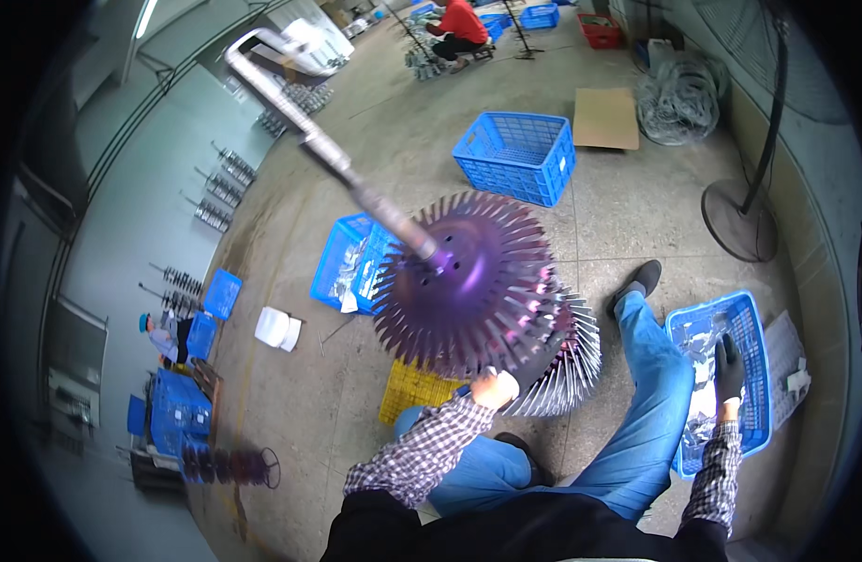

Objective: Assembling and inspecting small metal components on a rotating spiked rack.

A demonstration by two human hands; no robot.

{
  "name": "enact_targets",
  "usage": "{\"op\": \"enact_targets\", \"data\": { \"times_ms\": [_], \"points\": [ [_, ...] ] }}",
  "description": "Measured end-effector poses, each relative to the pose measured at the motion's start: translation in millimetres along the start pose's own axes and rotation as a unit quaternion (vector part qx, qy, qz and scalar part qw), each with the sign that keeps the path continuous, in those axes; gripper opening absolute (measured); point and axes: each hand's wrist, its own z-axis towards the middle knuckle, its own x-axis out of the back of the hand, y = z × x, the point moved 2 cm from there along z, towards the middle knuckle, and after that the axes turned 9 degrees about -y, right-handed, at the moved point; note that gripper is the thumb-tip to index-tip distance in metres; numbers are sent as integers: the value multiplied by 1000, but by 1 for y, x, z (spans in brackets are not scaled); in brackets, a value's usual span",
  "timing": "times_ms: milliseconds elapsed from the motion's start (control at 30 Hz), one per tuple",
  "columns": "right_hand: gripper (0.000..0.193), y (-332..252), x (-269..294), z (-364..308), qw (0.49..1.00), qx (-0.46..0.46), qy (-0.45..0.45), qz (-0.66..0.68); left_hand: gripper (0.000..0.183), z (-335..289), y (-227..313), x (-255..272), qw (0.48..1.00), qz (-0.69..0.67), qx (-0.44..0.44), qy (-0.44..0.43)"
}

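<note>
Finned discs already stack high on the rod; left hand grips their edge, right hand, fingers curled, digs in the 3 o'clock crate for more.

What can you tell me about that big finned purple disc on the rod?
The finned disc stack is a round pile of thin metal plates with a purple sheen on top and silvery layers below. Narrow fins radiate all round its rim, and small holes dot its centre. It is threaded on a long metal rod that slants up to the left. The left hand grips its lower edge, above a yellow crate. The gloved right hand is away in a blue crate.
</note>
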Motion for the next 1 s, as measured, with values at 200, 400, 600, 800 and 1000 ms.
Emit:
{"op": "enact_targets", "data": {
  "times_ms": [200,400,600,800,1000],
  "points": [
    [84,225,-62,-89,849,-274,-218,-397,59,2,3,2,989,-143,3,-47],
    [73,250,-82,-123,819,-302,-191,-449,59,20,4,-8,901,-426,40,-77],
    [58,197,-44,-123,816,-144,-297,-475,61,40,-24,20,876,-447,43,-175],
    [48,230,-15,-132,734,-68,-400,-544,60,15,1,-5,824,-525,49,-206],
    [35,190,-7,-135,718,7,-412,-561,61,-17,18,-29,772,-577,81,-253]
  ]
}}
